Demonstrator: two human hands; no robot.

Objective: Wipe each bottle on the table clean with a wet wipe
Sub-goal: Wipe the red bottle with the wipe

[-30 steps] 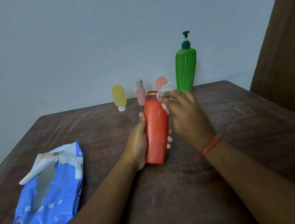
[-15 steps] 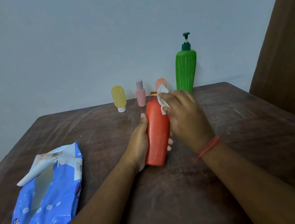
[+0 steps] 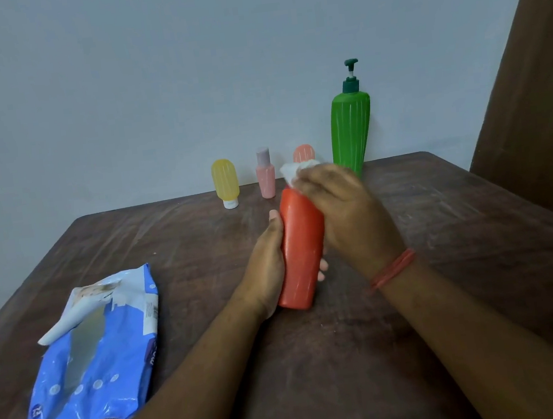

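Your left hand [image 3: 267, 265] wraps its fingers round the lower body of the orange bottle [image 3: 302, 251], which stands slightly tilted near the middle of the wooden table [image 3: 459, 223]. Your right hand [image 3: 344, 215] curls over the bottle's top, pinching a white wet wipe [image 3: 296, 169] against the cap. The bottle looks like smooth, stiff plastic, probably light and slippery once damp, so hold it low and firmly. Half a second ago the wipe sat lower, on the shoulder; now it covers the top. Along the far edge stand a yellow bottle [image 3: 225, 182], a pink bottle [image 3: 265, 176], a peach bottle [image 3: 303, 152] and a green pump bottle [image 3: 350, 128]. The blue wipes packet [image 3: 96, 360] lies near the left edge
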